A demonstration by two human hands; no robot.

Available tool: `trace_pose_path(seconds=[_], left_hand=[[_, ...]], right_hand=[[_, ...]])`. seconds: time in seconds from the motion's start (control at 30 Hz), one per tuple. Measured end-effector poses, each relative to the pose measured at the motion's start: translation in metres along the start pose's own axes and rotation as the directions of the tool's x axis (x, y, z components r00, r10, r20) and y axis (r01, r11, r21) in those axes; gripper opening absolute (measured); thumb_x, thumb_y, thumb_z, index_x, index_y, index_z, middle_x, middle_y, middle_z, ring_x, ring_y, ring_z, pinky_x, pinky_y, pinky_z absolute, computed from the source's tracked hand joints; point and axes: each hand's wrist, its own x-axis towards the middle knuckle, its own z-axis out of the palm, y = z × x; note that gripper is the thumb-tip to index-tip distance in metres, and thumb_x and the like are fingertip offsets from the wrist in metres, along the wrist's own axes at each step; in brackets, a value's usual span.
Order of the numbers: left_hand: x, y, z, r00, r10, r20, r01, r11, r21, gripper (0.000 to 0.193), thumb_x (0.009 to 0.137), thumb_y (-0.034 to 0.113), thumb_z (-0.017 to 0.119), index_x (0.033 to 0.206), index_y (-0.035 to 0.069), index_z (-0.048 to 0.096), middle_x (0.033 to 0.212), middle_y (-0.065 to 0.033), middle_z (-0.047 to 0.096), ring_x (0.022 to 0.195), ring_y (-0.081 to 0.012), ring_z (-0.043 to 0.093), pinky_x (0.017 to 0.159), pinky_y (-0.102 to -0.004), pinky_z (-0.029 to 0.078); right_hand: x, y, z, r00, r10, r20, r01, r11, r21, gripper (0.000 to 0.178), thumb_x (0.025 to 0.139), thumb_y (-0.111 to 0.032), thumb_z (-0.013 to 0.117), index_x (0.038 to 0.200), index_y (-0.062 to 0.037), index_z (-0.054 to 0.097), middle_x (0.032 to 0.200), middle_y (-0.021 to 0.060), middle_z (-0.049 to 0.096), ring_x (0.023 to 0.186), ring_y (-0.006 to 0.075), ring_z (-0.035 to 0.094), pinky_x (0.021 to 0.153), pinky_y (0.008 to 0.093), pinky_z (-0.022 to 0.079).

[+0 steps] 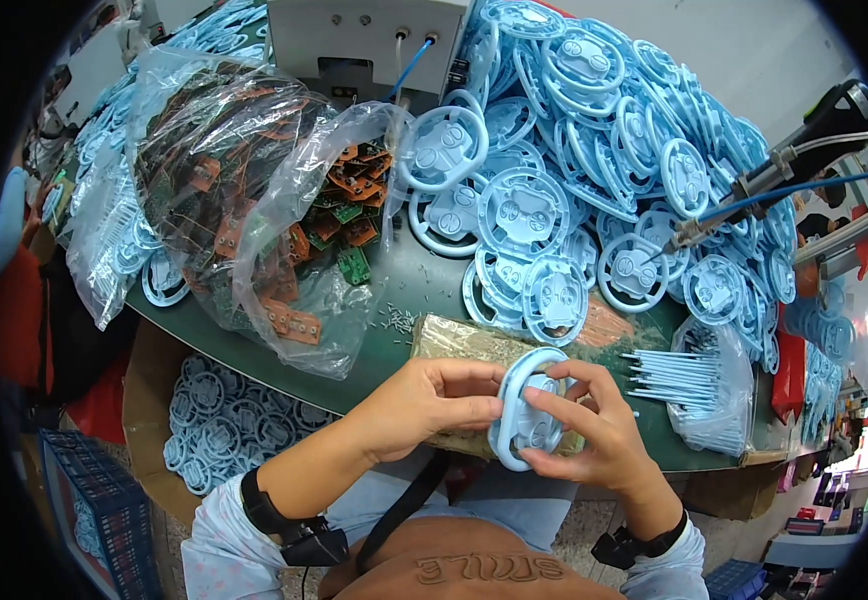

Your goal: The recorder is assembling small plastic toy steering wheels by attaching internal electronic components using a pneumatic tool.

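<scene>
Between my two hands a light blue plastic toy steering wheel is held on edge, tilted, just above a tape-wrapped block at the table's front edge. My left hand pinches its rim from the left, thumb and fingers closed on it. My right hand grips it from the right, fingers bent over its middle and thumb low on the rim. Whether a smaller part sits under the right fingertips cannot be made out. Small loose screws lie left of the block.
A big heap of similar steering wheels covers the back right. Clear bags hold circuit boards at left and blue sticks at right. A pointed tool reaches in from the right. A grey machine stands behind; a carton of wheels sits below left.
</scene>
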Motion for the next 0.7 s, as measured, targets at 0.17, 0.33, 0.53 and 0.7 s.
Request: trace_pose_path(seconds=[0.17, 0.33, 0.53, 0.7], left_hand=[[0.001, -0.011, -0.002, 0.996, 0.009, 0.088, 0.003, 0.99, -0.139, 0.038, 0.09, 0.004, 0.07, 0.127, -0.002, 0.061, 0.114, -0.0108, 0.068, 0.101, -0.0153, 0.067, 0.088, -0.0287, 0.057], [-0.003, -0.013, 0.002, 0.991, 0.056, 0.122, -0.04, 0.991, -0.131, 0.036, 0.089, 0.003, 0.071, 0.124, -0.002, 0.063, 0.112, -0.0119, 0.069, 0.098, -0.0155, 0.068, 0.086, -0.0285, 0.058], [-0.006, -0.015, 0.01, 0.987, 0.14, 0.073, -0.137, 0.989, -0.047, 0.034, 0.088, 0.007, 0.074, 0.12, 0.0, 0.066, 0.101, -0.0078, 0.072, 0.086, -0.0108, 0.068, 0.074, -0.0238, 0.057], [-0.009, -0.018, 0.012, 0.984, 0.171, 0.05, -0.175, 0.978, 0.112, 0.033, 0.086, 0.014, 0.078, 0.116, 0.004, 0.069, 0.083, -0.0013, 0.071, 0.063, -0.0026, 0.057, 0.048, -0.0189, 0.039]], right_hand=[[-0.001, -0.015, -0.007, 0.997, -0.065, -0.038, 0.06, 0.991, -0.117, 0.063, 0.06, -0.015, 0.088, 0.12, -0.0194, 0.07, 0.119, 0.0111, 0.057, 0.067, 0.0119, 0.056, 0.057, 0.024, 0.051], [-0.006, -0.017, -0.006, 0.994, -0.086, -0.062, 0.079, 0.992, -0.102, 0.062, 0.059, -0.014, 0.089, 0.118, -0.0184, 0.071, 0.12, 0.0123, 0.057, 0.065, 0.0106, 0.056, 0.056, 0.0232, 0.051], [-0.01, -0.021, -0.005, 0.99, -0.095, -0.1, 0.084, 0.99, -0.111, 0.06, 0.058, -0.014, 0.09, 0.115, -0.0171, 0.072, 0.12, 0.013, 0.056, 0.066, 0.0109, 0.056, 0.055, 0.0226, 0.051], [-0.012, -0.026, -0.007, 0.993, -0.074, -0.096, 0.059, 0.987, -0.148, 0.06, 0.056, -0.013, 0.09, 0.114, -0.0188, 0.073, 0.121, 0.0129, 0.056, 0.065, 0.0111, 0.056, 0.055, 0.0227, 0.052]])
